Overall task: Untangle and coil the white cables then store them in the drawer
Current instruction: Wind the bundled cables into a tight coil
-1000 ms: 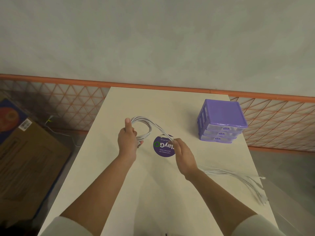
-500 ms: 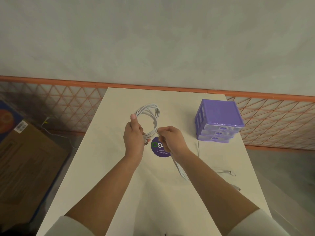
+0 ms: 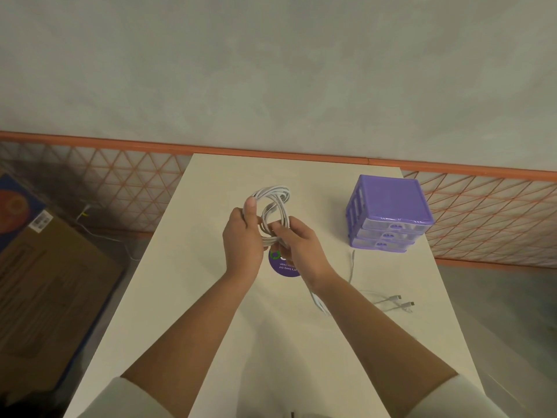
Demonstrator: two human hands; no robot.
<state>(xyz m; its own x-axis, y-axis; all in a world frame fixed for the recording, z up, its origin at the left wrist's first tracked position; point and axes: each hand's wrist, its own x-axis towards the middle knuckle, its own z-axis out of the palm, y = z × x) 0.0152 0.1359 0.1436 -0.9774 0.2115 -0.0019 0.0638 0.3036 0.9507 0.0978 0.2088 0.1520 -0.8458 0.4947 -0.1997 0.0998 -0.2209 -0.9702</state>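
Cardboard box (image 3: pixel 45 282) sitting on the floor off the bench's (image 3: pixel 187 297) left edge. Left hand (image 3: pixel 244 236) gripping the white cables (image 3: pixel 272 200) as a coil held up over the bench middle, thumb pressing over the near side of the loops. Right hand (image 3: pixel 297 239) just beside it, fingers curling around the strands at the coil's lower edge, pinching them there. A purple round sticker (image 3: pixel 284 267) lying on the bench beneath both hands. Loose cable tails (image 3: pixel 388 301) trailing under the right forearm, connectors resting on the bench to the right, not yet wound in. Purple drawer unit (image 3: pixel 390 218) standing at far right, all three drawers looking closed. Risks, as judged: loops springing apart if either grip is easing during the next wrap; trailing tails snagging on each other and knotting again; connectors dragging off the bench's right edge; coil ending too wide for a drawer.
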